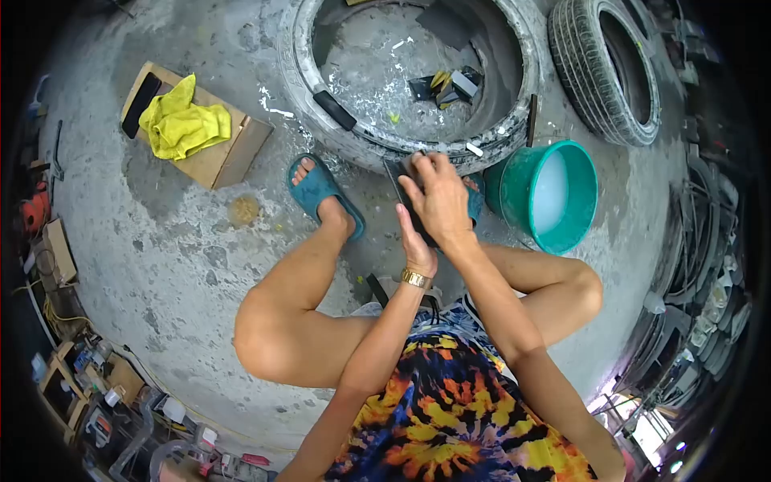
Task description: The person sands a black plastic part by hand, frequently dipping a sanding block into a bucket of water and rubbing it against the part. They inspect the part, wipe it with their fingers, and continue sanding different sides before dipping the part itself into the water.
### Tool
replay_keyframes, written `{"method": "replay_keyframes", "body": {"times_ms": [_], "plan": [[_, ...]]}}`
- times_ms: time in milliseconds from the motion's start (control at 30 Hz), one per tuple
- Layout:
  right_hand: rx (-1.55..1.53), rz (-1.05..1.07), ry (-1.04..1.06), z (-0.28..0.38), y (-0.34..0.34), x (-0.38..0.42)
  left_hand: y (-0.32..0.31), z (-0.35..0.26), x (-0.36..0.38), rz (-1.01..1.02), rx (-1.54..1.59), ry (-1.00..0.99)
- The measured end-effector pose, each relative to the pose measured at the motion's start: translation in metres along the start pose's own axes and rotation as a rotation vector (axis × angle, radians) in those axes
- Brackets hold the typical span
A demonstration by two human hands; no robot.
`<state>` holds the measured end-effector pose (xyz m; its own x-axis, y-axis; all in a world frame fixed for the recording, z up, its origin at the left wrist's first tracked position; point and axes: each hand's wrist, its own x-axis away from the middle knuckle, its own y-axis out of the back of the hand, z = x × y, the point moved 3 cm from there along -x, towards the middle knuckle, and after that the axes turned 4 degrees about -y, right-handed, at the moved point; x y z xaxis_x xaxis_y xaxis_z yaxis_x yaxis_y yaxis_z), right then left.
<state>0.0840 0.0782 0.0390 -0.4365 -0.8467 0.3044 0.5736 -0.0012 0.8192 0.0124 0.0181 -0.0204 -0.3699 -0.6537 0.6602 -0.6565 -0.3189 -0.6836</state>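
Between my hands, just in front of the tire lying flat on the floor [297, 64], is a long dark flat piece [397, 181], tilted and partly covered. My left hand [416, 247], with a gold watch at its wrist, supports it from below and from the left, fingers along its edge. Above it, my right hand [443, 199] is closed with curled fingers against its upper face. Whether the right fingers also pinch something small is hidden. A black block [334, 110] and a small white piece [474, 149] rest on the tire's rim.
A green bucket [580, 173] of cloudy liquid stands at right, below another tire [590, 76]. Inside the flat tire lie dark and yellow scraps [446, 87]. At left, a yellow cloth [185, 124] drapes a cardboard box [241, 153]. Blue slides [317, 189] are on my feet.
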Motion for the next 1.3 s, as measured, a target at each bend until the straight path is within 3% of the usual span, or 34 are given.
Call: {"method": "replay_keyframes", "body": {"times_ms": [67,200,333,433,600,800,933,1033,1167,1300], "plan": [[0.054,-0.192,0.201,0.002,-0.004,0.026,-0.008,-0.005,0.011,-0.016,0.075,0.01],[0.127,-0.118,0.183,-0.027,-0.003,0.053,0.0,0.004,-0.001,0.074,0.06,0.086],[0.182,-0.196,0.247,-0.002,-0.011,-0.002,-0.013,0.0,0.004,0.034,0.021,0.047],[0.109,-0.214,0.261,-0.013,-0.01,0.032,-0.004,0.004,0.004,0.085,0.12,0.155],[0.142,-0.264,0.298,-0.006,-0.011,0.003,-0.005,0.003,0.0,0.01,-0.034,0.013],[0.046,-0.191,0.185,-0.008,-0.001,0.044,0.009,0.008,-0.008,0.067,0.097,0.064],[0.108,-0.24,0.256,0.003,-0.016,-0.007,0.015,0.018,-0.006,-0.015,0.06,0.046],[0.097,-0.253,0.287,-0.006,-0.018,0.009,0.015,0.012,-0.006,-0.032,0.023,-0.02],[0.099,-0.202,0.217,-0.017,-0.014,0.031,0.02,0.017,-0.011,0.029,0.068,0.032],[0.141,-0.276,0.25,0.004,-0.017,-0.01,0.009,0.009,-0.005,-0.081,-0.007,0.003]]}}
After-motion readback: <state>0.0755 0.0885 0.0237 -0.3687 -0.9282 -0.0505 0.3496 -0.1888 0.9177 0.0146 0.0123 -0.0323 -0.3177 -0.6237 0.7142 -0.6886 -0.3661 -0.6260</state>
